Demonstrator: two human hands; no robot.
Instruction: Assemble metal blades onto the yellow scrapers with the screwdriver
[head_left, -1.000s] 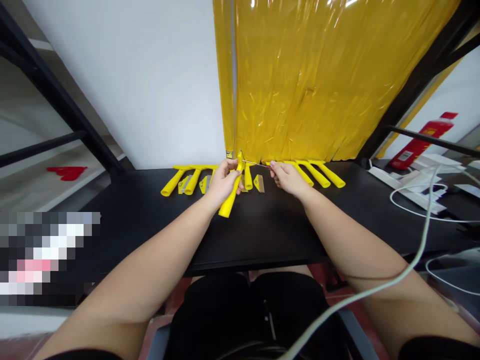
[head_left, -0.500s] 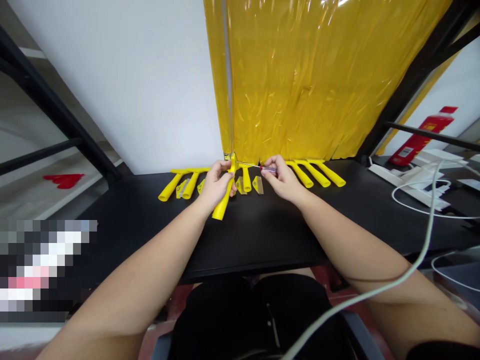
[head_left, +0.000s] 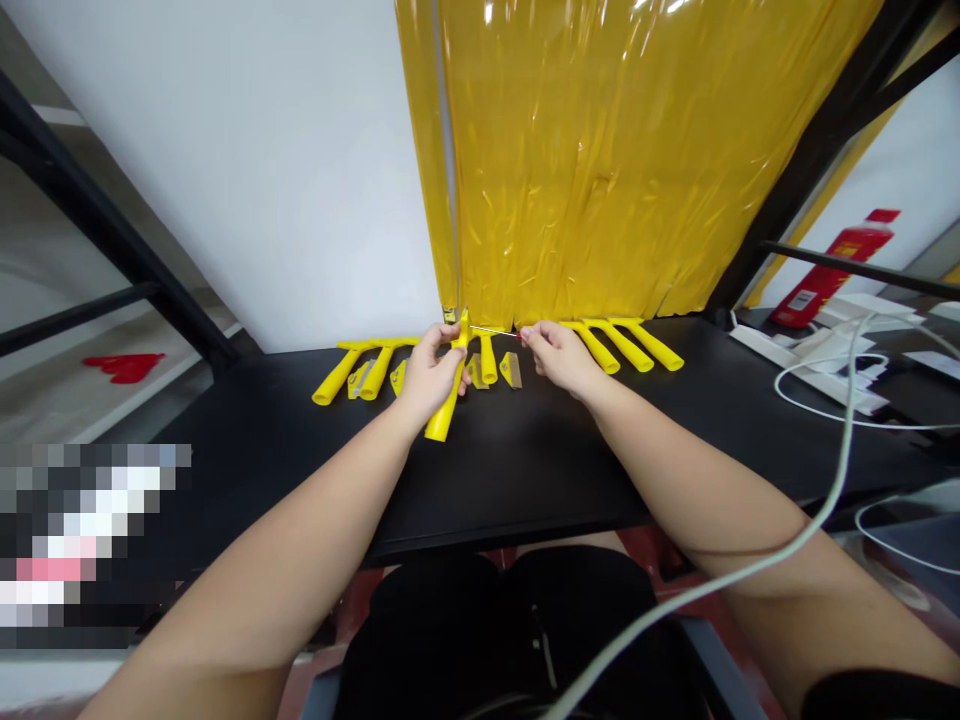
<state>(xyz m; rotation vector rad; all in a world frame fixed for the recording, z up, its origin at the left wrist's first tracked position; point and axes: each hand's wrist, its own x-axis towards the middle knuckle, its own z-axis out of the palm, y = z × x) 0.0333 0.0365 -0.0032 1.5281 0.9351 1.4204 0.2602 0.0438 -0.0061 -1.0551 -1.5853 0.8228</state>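
Note:
My left hand [head_left: 436, 372] is closed around a yellow plastic handle [head_left: 442, 418], its hollow round end tilted down toward me. In my right hand [head_left: 559, 355] is a thin screwdriver [head_left: 495, 331] with a reddish grip, mostly covered by the fingers. Its shaft points left, and the tip meets or nearly meets the upper part of the held handle; I cannot tell if it sits in a screw. Beneath and between the hands lie another yellow handle [head_left: 488, 360] and a small yellow piece with a flat blade-like plate [head_left: 511, 371].
More yellow handles lie in a row at left [head_left: 334, 378] and right [head_left: 630, 347] along the back of the black table [head_left: 495, 470]. A yellow plastic curtain [head_left: 600, 180] hangs behind. At right are a red bottle [head_left: 832, 270] and a white cable [head_left: 840, 470] crossing my right forearm.
The view has shifted slightly. Both hands keep their hold, and the fingers of my right hand have turned a little around the screwdriver's grip.

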